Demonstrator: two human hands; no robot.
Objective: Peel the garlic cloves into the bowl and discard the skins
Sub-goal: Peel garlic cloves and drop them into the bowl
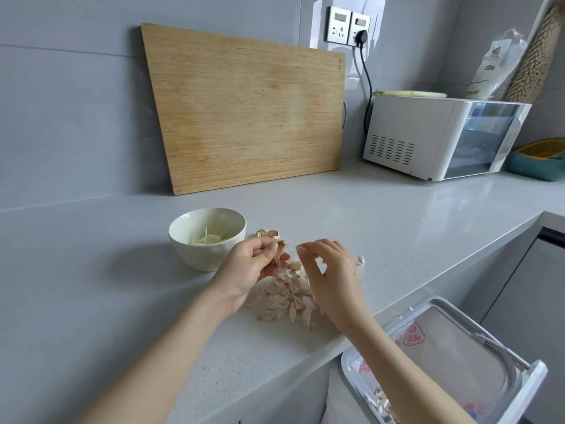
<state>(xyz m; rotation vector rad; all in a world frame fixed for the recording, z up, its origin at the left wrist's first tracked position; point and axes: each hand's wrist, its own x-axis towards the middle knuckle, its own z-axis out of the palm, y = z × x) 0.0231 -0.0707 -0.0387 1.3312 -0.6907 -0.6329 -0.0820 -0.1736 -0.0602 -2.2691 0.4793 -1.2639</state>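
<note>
A pale bowl [195,237] with several peeled garlic cloves inside stands on the counter, just left of my hands. My left hand [253,264] pinches a piece of brownish garlic skin [279,252] between thumb and fingers. My right hand [330,270] hovers beside it with its fingers loosely curled and nothing in them. Under both hands lies a heap of garlic skins [290,298]. More dry skin [269,233] lies by the bowl's right side. A single small clove [361,260] sits right of my right hand.
A lined trash bin [443,359] with some skins in it stands below the counter edge at the lower right. A wooden cutting board [244,108] leans on the wall. A white appliance [443,136] sits at the back right.
</note>
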